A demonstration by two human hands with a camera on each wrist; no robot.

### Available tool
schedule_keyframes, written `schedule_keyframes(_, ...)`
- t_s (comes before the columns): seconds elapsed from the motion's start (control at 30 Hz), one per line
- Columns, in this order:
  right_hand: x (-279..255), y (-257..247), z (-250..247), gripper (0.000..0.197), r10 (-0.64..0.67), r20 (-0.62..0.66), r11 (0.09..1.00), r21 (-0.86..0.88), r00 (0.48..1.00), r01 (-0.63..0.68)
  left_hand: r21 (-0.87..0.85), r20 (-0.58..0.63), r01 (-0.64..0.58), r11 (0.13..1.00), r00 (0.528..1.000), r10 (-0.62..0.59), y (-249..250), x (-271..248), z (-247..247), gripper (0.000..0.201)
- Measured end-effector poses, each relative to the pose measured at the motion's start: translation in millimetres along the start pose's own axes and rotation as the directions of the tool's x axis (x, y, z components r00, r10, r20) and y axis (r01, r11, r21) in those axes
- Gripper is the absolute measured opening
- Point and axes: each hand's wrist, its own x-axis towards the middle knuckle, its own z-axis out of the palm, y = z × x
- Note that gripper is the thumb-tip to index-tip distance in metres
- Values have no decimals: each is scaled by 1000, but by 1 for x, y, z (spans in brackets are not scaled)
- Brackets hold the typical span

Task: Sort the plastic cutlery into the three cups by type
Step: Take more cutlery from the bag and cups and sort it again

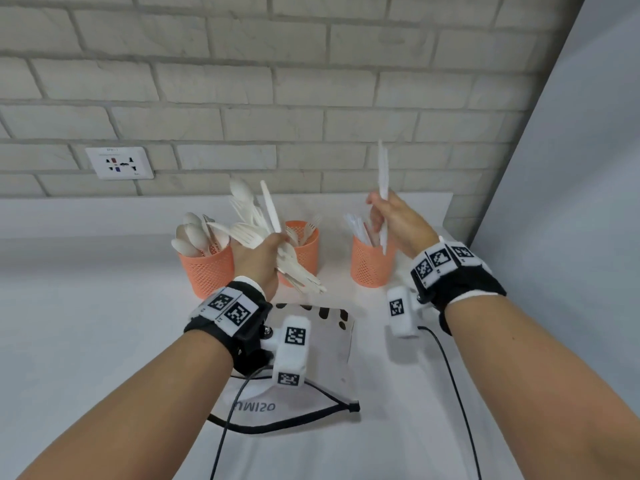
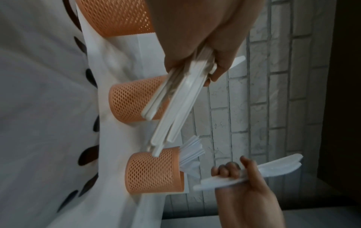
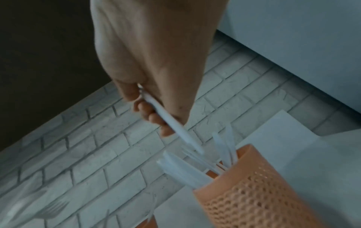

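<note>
Three orange mesh cups stand in a row on the white table. The left cup (image 1: 207, 270) holds spoons, the middle cup (image 1: 306, 249) forks, the right cup (image 1: 370, 266) (image 3: 254, 192) knives. My left hand (image 1: 258, 254) (image 2: 195, 46) grips a mixed bundle of white cutlery (image 1: 256, 223) (image 2: 175, 98) in front of the left and middle cups. My right hand (image 1: 394, 220) (image 3: 152, 86) holds a white knife (image 1: 383, 188) (image 3: 171, 128) upright, its lower end just above the right cup.
A brick wall (image 1: 311, 98) with a wall socket (image 1: 119, 163) rises behind the table. A white drawstring bag (image 1: 304, 368) with black print lies on the table in front of the cups. A pale panel (image 1: 571, 168) closes off the right side. Cables run from both wrists.
</note>
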Motion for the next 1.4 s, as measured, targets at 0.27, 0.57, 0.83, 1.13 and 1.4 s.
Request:
schedule_keyframes(0.27, 37, 32, 7, 43, 141, -218, 985, 133, 966, -114, 71, 195, -50, 996, 980, 35, 2, 3, 11, 68)
schedule_keyframes(0.57, 46, 60, 23, 97, 93, -125, 862, -486, 988, -142, 88, 230, -17, 996, 973, -4, -10, 14, 11, 29)
schedule_keyframes(0.83, 51, 59, 17, 57, 37, -201, 947, -306, 979, -99, 80, 321, -65, 995, 946, 37, -3, 1, 13, 31)
schedule_keyframes(1.13, 22, -19, 53, 17, -385, -163, 898, -294, 908, 328, 128, 411, -2, 992, 910, -51, 10, -12, 10, 14)
schedule_keyframes(1.4, 7, -30, 90, 29, 37, 123, 998, 53, 992, -44, 171, 450, 7, 985, 889, -85, 16, -25, 0, 23)
